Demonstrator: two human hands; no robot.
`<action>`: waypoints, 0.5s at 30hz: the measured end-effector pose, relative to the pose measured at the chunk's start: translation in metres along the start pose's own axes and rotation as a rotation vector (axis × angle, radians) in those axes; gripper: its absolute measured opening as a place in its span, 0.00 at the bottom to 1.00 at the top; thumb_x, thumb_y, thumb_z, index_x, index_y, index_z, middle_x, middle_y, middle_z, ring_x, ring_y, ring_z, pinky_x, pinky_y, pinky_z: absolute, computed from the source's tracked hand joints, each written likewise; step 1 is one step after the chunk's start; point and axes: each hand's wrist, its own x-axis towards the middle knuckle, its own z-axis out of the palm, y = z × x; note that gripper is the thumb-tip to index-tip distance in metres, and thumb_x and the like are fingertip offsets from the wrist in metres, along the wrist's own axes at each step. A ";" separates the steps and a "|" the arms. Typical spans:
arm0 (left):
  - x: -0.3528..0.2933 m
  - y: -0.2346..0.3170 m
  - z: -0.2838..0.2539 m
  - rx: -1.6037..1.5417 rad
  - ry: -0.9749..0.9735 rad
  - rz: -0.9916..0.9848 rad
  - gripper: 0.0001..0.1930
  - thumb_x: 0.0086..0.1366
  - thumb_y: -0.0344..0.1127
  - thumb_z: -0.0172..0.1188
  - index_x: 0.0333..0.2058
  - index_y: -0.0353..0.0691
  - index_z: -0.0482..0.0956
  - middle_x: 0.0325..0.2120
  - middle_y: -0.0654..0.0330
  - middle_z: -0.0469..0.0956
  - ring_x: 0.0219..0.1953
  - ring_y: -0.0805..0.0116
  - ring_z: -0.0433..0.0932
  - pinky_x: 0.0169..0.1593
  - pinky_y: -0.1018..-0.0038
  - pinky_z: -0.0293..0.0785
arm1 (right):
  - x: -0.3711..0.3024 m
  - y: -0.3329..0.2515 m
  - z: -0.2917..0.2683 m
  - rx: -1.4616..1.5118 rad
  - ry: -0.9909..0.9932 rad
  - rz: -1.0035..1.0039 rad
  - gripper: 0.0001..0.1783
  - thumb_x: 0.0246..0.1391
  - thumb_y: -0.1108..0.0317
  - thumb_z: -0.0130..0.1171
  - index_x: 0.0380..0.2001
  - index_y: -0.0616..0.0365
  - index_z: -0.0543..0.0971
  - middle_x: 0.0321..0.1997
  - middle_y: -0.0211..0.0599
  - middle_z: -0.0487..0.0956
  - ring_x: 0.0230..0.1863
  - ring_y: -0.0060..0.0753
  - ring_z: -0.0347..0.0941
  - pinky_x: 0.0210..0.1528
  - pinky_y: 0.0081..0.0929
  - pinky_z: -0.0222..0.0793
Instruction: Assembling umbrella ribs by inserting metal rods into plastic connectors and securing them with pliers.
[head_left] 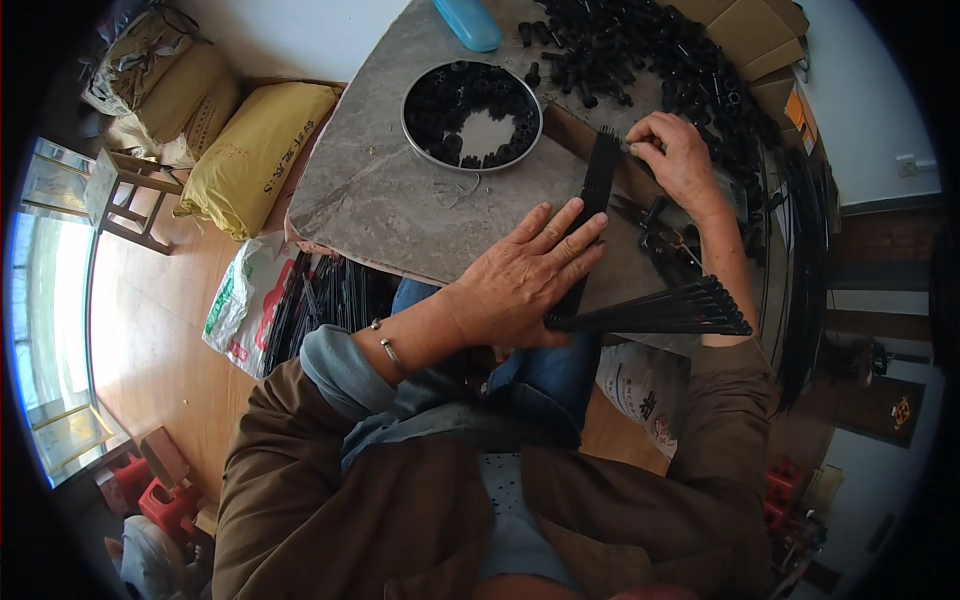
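My left hand lies flat, fingers stretched out, across a tight row of thin black rods on the table. Their narrow tips point toward my right hand. Below my left palm, a fan of black rods with knobbed ends spreads to the right. My right hand is closed in a pinch just beside the tips of the row; whatever is between thumb and forefinger is too small to make out. A round metal-rimmed tray of small black parts stands left of the row.
Black fittings are heaped at the back right by a cardboard box. A blue case lies at the back of the stone-patterned table. More black rods rest below its left edge, near a yellow sack.
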 end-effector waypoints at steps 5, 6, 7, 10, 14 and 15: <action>0.001 -0.001 -0.001 -0.001 -0.016 -0.001 0.49 0.42 0.56 0.70 0.59 0.34 0.62 0.66 0.48 0.49 0.69 0.48 0.44 0.68 0.55 0.43 | 0.000 -0.003 0.001 0.166 -0.003 0.108 0.05 0.46 0.73 0.60 0.30 0.59 0.79 0.30 0.32 0.79 0.32 0.31 0.75 0.37 0.27 0.69; 0.001 -0.001 -0.001 -0.002 -0.015 0.000 0.49 0.42 0.56 0.70 0.59 0.34 0.62 0.66 0.48 0.49 0.69 0.47 0.44 0.68 0.55 0.43 | 0.000 0.000 0.003 0.225 0.007 0.121 0.06 0.47 0.73 0.60 0.31 0.60 0.79 0.29 0.32 0.80 0.31 0.28 0.75 0.37 0.25 0.70; 0.001 -0.001 -0.001 -0.003 -0.014 0.003 0.49 0.41 0.56 0.70 0.59 0.34 0.62 0.66 0.48 0.49 0.69 0.47 0.44 0.68 0.55 0.43 | 0.000 0.003 0.004 0.283 0.017 0.133 0.07 0.48 0.72 0.60 0.32 0.61 0.80 0.29 0.32 0.80 0.31 0.24 0.76 0.36 0.23 0.70; 0.001 -0.001 -0.001 0.003 -0.003 0.005 0.49 0.41 0.56 0.70 0.59 0.34 0.62 0.66 0.48 0.49 0.69 0.48 0.44 0.68 0.55 0.43 | 0.003 0.009 0.005 0.363 -0.038 0.219 0.07 0.49 0.72 0.60 0.34 0.61 0.80 0.29 0.30 0.81 0.32 0.19 0.75 0.37 0.20 0.70; 0.001 -0.001 -0.002 0.014 -0.017 0.002 0.49 0.41 0.56 0.70 0.59 0.34 0.62 0.66 0.48 0.49 0.69 0.48 0.44 0.69 0.56 0.43 | 0.005 0.014 0.012 0.433 -0.041 0.215 0.07 0.51 0.72 0.59 0.34 0.62 0.80 0.29 0.28 0.80 0.32 0.18 0.74 0.38 0.19 0.70; 0.001 -0.001 -0.002 0.008 -0.015 0.004 0.49 0.41 0.56 0.70 0.59 0.34 0.62 0.66 0.48 0.49 0.69 0.48 0.44 0.69 0.56 0.43 | 0.005 0.016 0.016 0.496 -0.034 0.212 0.08 0.51 0.73 0.58 0.35 0.62 0.80 0.30 0.28 0.80 0.32 0.18 0.75 0.38 0.19 0.70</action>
